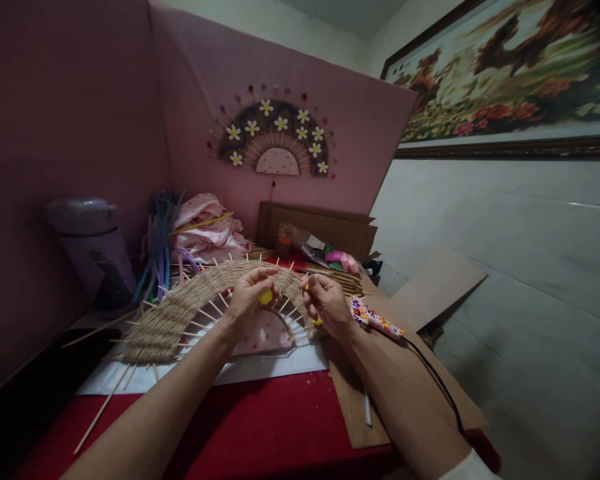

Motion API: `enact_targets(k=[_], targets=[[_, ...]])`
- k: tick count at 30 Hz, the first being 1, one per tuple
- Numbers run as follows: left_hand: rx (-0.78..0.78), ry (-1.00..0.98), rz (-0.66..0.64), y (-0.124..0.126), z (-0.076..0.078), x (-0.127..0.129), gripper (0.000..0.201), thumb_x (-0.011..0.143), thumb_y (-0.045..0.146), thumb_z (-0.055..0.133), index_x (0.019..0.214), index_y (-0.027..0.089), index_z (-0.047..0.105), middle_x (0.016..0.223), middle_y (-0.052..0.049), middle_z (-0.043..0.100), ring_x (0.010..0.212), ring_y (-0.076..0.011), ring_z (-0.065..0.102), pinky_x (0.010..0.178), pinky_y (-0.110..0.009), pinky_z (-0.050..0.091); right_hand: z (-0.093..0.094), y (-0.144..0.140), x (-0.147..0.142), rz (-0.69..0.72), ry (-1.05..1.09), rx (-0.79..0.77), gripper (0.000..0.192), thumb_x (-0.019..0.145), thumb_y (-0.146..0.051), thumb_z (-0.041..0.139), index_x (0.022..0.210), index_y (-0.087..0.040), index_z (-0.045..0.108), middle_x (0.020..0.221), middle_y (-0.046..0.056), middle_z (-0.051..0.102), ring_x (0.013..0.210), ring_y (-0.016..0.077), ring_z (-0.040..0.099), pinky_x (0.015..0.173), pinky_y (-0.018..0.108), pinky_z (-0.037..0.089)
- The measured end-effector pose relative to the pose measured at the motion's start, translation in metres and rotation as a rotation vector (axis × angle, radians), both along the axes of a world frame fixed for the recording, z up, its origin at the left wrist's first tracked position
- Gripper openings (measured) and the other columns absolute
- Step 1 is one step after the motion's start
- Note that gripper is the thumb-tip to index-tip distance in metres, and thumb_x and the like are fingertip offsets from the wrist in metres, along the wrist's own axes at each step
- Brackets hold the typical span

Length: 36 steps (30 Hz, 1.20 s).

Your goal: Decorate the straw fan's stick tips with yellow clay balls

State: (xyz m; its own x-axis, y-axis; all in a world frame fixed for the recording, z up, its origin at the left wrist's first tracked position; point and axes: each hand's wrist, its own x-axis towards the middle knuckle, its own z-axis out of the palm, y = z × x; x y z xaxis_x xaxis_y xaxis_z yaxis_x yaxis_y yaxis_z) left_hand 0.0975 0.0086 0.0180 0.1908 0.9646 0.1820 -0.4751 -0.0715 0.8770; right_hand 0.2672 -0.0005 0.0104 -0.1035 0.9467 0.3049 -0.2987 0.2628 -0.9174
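**Colours on the craft table**

The woven fan [180,313] is straw-tan with pale sticks. A small yellow piece [266,297] shows in the left hand [247,297]. The glue gun [377,320] wears a multicoloured floral print. The tablecloth [260,427] is deep red, the backdrop [105,107] pink, and the finished fan [275,137] brown with white flowers.

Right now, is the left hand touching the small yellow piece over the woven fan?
Touching. The head view shows the left hand pinching the yellow piece between thumb and fingers, just above the woven fan, with no gap visible.
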Motion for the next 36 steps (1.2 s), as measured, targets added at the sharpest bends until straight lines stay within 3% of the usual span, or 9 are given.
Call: enact_targets(k=[4, 9, 15, 17, 22, 27, 30, 33, 36], targets=[[0.062, 0.11, 0.07, 0.0004, -0.0008, 0.0013, 0.023, 0.066, 0.027, 0.066, 0.085, 0.014, 0.064, 0.045, 0.004, 0.053, 0.039, -0.0093, 0.047, 0.042, -0.021, 0.036, 0.0024, -0.0009, -0.0021, -0.005, 0.004, 0.046, 0.03, 0.064, -0.035, 0.079, 0.086, -0.016, 0.067, 0.073, 0.001, 0.066, 0.055, 0.0096, 0.059, 0.04, 0.017, 0.047], [0.108, 0.215, 0.143, -0.001, -0.0013, 0.003, 0.028, 0.067, 0.037, 0.068, 0.081, 0.013, 0.064, 0.043, 0.004, 0.051, 0.037, -0.008, 0.042, 0.038, -0.019, 0.031, 0.0031, -0.0029, -0.0015, 0.044, -0.064, 0.001, 0.028, 0.065, -0.038, 0.077, 0.07, -0.015, 0.063, 0.055, -0.003, 0.06, 0.036, 0.007, 0.049, 0.029, 0.017, 0.037], [0.114, 0.225, 0.146, -0.0017, -0.001, 0.0041, 0.029, 0.067, 0.039, 0.069, 0.079, 0.013, 0.063, 0.041, 0.004, 0.05, 0.036, -0.0078, 0.04, 0.037, -0.019, 0.03, 0.004, -0.0018, 0.0011, -0.048, -0.007, -0.023, 0.036, 0.059, -0.041, 0.081, 0.064, -0.016, 0.056, 0.04, -0.009, 0.044, 0.029, 0.0022, 0.032, 0.027, 0.014, 0.021], [0.116, 0.224, 0.148, -0.0014, -0.0009, 0.0043, 0.029, 0.066, 0.039, 0.07, 0.077, 0.013, 0.063, 0.041, 0.004, 0.049, 0.035, -0.0075, 0.04, 0.037, -0.019, 0.029, 0.0044, -0.0017, 0.0013, -0.059, 0.007, -0.015, 0.033, 0.064, -0.044, 0.078, 0.073, -0.015, 0.063, 0.045, -0.008, 0.047, 0.032, 0.0022, 0.034, 0.029, 0.014, 0.024], [0.129, 0.221, 0.144, -0.0009, -0.0022, 0.0048, 0.028, 0.064, 0.039, 0.071, 0.073, 0.013, 0.063, 0.042, 0.004, 0.049, 0.035, -0.0072, 0.039, 0.037, -0.019, 0.028, 0.0057, -0.0034, -0.0006, -0.016, 0.01, 0.027, 0.035, 0.07, -0.04, 0.073, 0.095, -0.016, 0.068, 0.07, 0.001, 0.062, 0.052, 0.0085, 0.054, 0.037, 0.017, 0.041], [0.151, 0.24, 0.142, -0.0011, -0.0045, 0.0058, 0.027, 0.066, 0.038, 0.07, 0.073, 0.014, 0.063, 0.042, 0.005, 0.048, 0.035, -0.0067, 0.038, 0.037, -0.019, 0.027, 0.0035, -0.0037, -0.0008, 0.022, -0.037, 0.056, 0.024, 0.065, -0.033, 0.078, 0.077, -0.017, 0.065, 0.054, -0.004, 0.056, 0.043, 0.007, 0.047, 0.037, 0.017, 0.04], [0.162, 0.252, 0.152, -0.0014, -0.0049, 0.0066, 0.026, 0.066, 0.038, 0.07, 0.072, 0.013, 0.063, 0.041, 0.005, 0.048, 0.035, -0.0064, 0.038, 0.037, -0.019, 0.027, 0.0018, -0.0037, -0.0002, 0.064, -0.035, 0.041, 0.029, 0.067, -0.041, 0.076, 0.068, -0.017, 0.059, 0.049, -0.006, 0.051, 0.035, 0.0049, 0.04, 0.031, 0.016, 0.032], [0.164, 0.253, 0.149, -0.0015, -0.0056, 0.0073, 0.024, 0.067, 0.036, 0.07, 0.072, 0.013, 0.064, 0.042, 0.005, 0.048, 0.035, -0.0064, 0.038, 0.036, -0.019, 0.027, 0.0027, -0.0048, -0.0011, 0.082, -0.036, 0.006, 0.034, 0.073, -0.05, 0.068, 0.076, -0.016, 0.064, 0.055, -0.004, 0.055, 0.039, 0.0055, 0.045, 0.032, 0.016, 0.034], [0.171, 0.268, 0.15, -0.001, -0.0075, 0.0078, 0.022, 0.069, 0.035, 0.068, 0.075, 0.014, 0.065, 0.042, 0.005, 0.048, 0.036, -0.0068, 0.038, 0.037, -0.019, 0.027, 0.0049, -0.006, -0.0029, 0.081, -0.025, 0.017, 0.033, 0.068, -0.042, 0.075, 0.087, -0.016, 0.067, 0.068, 0.0, 0.062, 0.054, 0.0094, 0.056, 0.041, 0.018, 0.045]])
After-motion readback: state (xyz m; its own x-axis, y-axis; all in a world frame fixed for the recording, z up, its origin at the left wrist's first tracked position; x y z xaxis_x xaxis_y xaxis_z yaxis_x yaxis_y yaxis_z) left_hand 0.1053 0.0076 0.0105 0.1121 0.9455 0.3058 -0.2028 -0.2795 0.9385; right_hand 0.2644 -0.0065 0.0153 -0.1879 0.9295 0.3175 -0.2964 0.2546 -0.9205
